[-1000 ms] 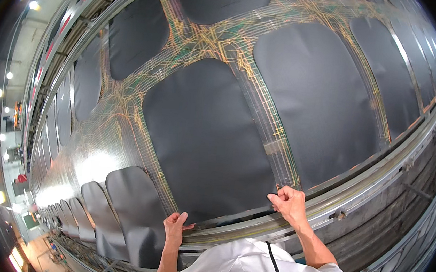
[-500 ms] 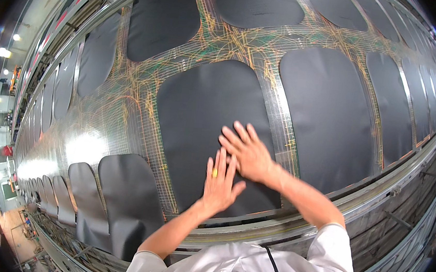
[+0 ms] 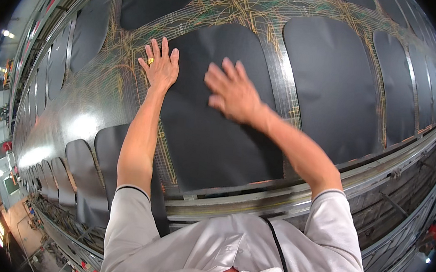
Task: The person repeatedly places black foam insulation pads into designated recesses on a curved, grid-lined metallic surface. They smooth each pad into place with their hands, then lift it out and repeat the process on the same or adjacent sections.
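In front of me a large black sheet piece [image 3: 217,146] with rounded far corners lies flat on the metal table [image 3: 90,101]. My left hand [image 3: 162,69] is at the sheet's far left edge, its fingers spread partly over the bare, line-marked table top. A yellow band circles one of its fingers. Over the upper middle of the same sheet is my right hand [image 3: 234,92], fingers apart and a little blurred. Whether its palm touches the sheet I cannot tell. Neither hand holds anything.
A similar black sheet [image 3: 331,89] lies to the right, with more in rows beyond. At the left, other black pieces [image 3: 87,176] hang over the near edge. A metal rail [image 3: 243,205] runs along the table's front, between it and my body.
My left hand has moved from the sheet's near middle to its far left edge. My right hand has moved farther up the sheet. The hands, close together before, are now apart.
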{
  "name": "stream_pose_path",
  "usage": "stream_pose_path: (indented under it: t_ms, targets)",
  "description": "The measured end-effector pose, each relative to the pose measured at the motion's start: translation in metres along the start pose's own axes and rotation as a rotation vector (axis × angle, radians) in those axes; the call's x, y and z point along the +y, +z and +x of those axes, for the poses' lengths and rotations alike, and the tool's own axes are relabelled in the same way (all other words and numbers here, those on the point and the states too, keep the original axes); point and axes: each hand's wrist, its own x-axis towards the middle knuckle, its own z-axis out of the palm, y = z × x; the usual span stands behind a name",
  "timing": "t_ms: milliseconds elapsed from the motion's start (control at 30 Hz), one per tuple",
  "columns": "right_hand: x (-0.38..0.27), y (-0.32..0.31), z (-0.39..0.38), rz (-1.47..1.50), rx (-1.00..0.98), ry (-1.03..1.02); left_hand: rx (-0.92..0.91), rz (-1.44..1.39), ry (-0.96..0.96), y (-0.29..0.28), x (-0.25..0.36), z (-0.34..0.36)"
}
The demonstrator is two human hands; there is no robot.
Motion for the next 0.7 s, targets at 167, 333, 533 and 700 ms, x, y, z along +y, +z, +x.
stream_pose_path:
  t_ms: [167, 333, 533, 700]
  targets:
    - [-0.13, 0.003, -0.14, 0.29, -0.25, -0.205, -0.033, -0.011, 0.447, -0.036, 0.071, -0.078]
    - [-0.181, -0.003, -0.185, 0.531, -0.415, -0.328, -0.228, -0.145, 0.502, -0.057, 0.061, -0.239]
    - [-0.14, -0.046, -0.142, 0.616, 0.045, -0.148, -0.41, -0.105, 0.22, -0.114, 0.018, -0.388]
    - [-0.099, 0.003, -0.11, -0.024, -0.031, 0.056, -0.188, -0.222, -0.152, -0.157, 0.001, -0.451]
